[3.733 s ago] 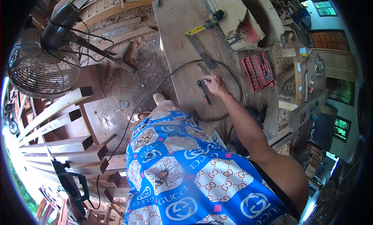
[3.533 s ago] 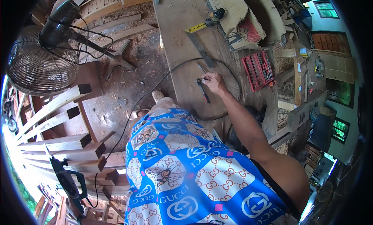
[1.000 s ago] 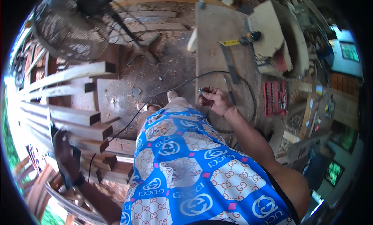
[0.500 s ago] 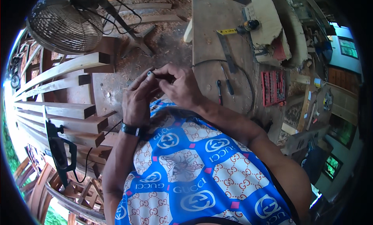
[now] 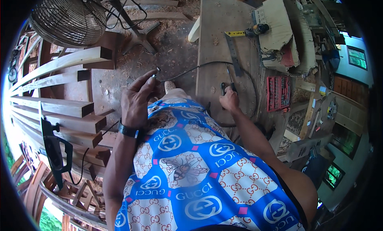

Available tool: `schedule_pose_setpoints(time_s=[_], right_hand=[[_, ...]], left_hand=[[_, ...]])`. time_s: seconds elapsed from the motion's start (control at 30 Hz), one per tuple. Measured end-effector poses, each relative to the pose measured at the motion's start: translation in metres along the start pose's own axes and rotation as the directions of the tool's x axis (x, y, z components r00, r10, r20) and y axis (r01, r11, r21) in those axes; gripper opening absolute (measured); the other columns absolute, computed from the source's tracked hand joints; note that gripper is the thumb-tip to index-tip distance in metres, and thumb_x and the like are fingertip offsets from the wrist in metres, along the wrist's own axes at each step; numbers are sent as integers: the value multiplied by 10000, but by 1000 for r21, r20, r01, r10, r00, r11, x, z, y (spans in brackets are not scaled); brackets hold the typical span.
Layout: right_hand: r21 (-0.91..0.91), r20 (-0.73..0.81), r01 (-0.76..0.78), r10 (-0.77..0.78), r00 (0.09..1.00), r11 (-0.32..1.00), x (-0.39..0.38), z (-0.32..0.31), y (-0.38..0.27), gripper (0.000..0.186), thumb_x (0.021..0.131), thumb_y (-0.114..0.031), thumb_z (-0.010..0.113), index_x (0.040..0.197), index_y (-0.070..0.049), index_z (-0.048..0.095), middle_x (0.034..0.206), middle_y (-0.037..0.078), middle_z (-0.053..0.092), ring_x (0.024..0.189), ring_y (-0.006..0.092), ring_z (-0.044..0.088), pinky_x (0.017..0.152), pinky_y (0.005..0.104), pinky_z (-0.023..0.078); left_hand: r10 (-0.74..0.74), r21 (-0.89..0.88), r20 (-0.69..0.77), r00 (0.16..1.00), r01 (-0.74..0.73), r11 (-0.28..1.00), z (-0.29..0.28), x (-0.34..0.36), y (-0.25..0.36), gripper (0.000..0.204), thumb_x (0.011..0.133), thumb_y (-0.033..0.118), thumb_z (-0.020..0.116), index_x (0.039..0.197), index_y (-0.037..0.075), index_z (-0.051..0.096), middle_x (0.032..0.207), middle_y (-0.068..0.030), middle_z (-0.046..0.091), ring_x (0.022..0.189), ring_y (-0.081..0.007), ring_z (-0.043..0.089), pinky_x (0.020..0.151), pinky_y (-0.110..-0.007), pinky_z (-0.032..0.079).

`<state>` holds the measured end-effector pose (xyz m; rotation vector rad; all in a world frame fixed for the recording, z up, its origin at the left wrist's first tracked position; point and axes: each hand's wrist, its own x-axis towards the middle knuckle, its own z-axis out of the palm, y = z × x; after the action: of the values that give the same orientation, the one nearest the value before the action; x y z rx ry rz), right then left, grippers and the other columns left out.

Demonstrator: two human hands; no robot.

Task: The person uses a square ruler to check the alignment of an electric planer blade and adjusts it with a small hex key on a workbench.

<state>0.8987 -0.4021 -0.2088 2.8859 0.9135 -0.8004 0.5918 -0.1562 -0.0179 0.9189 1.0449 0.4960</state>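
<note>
My left hand [image 5: 137, 97] is raised at the left of centre, thumb and index finger pinching a small shiny metal piece [image 5: 154, 75]; its exact kind is too small to tell. On the brown board, my right hand [image 5: 230, 99] is curled over the handles of a ratchet [image 5: 223, 86] and a screwdriver [image 5: 233, 87]. Its fingertips are hidden beneath it, so which handle it grips does not show. Beyond that hand lies a dark metal square with a yellow stock [image 5: 235, 33], close to a yellow-and-black drill [image 5: 260, 28].
A red socket case [image 5: 278, 93] sits right of the screwdriver. Torn cardboard [image 5: 275, 21] lies behind it. A black cable [image 5: 215, 63] curves across the board [image 5: 211, 39]. Left stand a fan [image 5: 68, 19], stacked timber beams [image 5: 60, 105] and a dark power tool [image 5: 56, 151].
My right hand has left my left hand and moved right, down onto the tools on the board. The left hand stays raised with the small metal piece pinched.
</note>
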Motion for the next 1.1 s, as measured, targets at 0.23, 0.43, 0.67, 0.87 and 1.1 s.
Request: schedule_pose_setpoints(time_s=[0.23,0.43,0.67,0.87,1.1], right_hand=[[767,323,-135,-196,926,627,-17,-58,-57,309,905,-141,588,1176,5,618,924,127,679,862,229,710,789,374,586],[981,196,-139,-675,711,138,-57,-138,-144,510,943,-82,502,1444,8,540,979,79,674,720,130,642,707,251,538],[961,276,-198,-733,621,193,-74,-162,-189,581,1041,-114,466,1609,-27,380,924,73,704,630,74,556,601,206,460],[952,203,41,-727,656,303,-85,-166,-197,547,1073,-128,501,1606,-56,401,853,35,682,602,41,507,575,183,424],[909,166,168,-699,696,383,-91,-172,-206,562,1047,-96,551,1598,-110,444,777,-29,600,623,23,474,582,195,407]], left_hand=[[-177,-248,96,979,196,949,0,12,-2,315,1059,123,633,1345,-6,606,1108,-120,703,919,-186,702,819,-313,591],[-161,-264,213,964,215,940,11,15,-4,267,1066,130,623,1298,0,626,1106,-96,712,971,-184,701,892,-340,588],[-133,-352,191,972,195,915,10,12,-2,236,1037,124,675,1240,7,642,1093,-83,713,954,-188,711,901,-354,595],[-127,-385,216,968,204,900,4,13,-6,203,1031,99,673,1206,-1,654,1120,-99,720,1017,-214,725,940,-386,606],[-71,-395,237,969,163,904,6,14,-6,260,993,85,724,1208,-37,643,1104,-140,743,1011,-227,746,922,-349,611]])
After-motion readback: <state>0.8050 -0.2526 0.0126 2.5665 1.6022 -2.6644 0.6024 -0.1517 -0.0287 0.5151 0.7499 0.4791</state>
